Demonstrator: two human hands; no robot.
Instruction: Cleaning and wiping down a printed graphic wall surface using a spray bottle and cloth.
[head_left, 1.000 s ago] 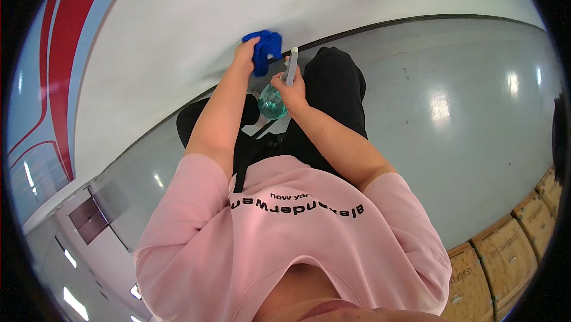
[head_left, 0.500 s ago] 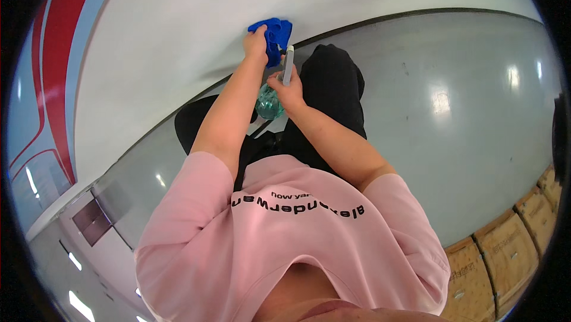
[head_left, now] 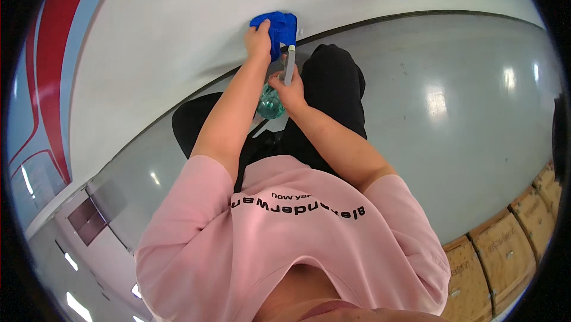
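A crumpled blue cloth (head_left: 285, 26) is pressed against the lower part of a white wall (head_left: 178, 18). My left hand (head_left: 257, 41) grips it at its left side, thumb on top. Just below and to the right, my right hand (head_left: 289, 88) is wrapped round the neck of a spray bottle with a grey and white spray head (head_left: 290, 63). The bottle's clear greenish body (head_left: 270, 105) hangs between my knees, partly behind my forearm and hand. The spray head's tip is close to the cloth's lower edge.
Dark trim (head_left: 380, 20) runs where the wall meets the shiny grey floor (head_left: 416, 155). My bent knees in black trousers (head_left: 333, 84) are close to the wall. Wooden crates (head_left: 502, 247) stand in a row at the lower right. Red and blue stripes (head_left: 56, 54) mark the wall at left.
The blue cloth is spread wider and has shifted slightly to the right on the wall, with my left hand moving along. My right hand and the bottle have hardly moved.
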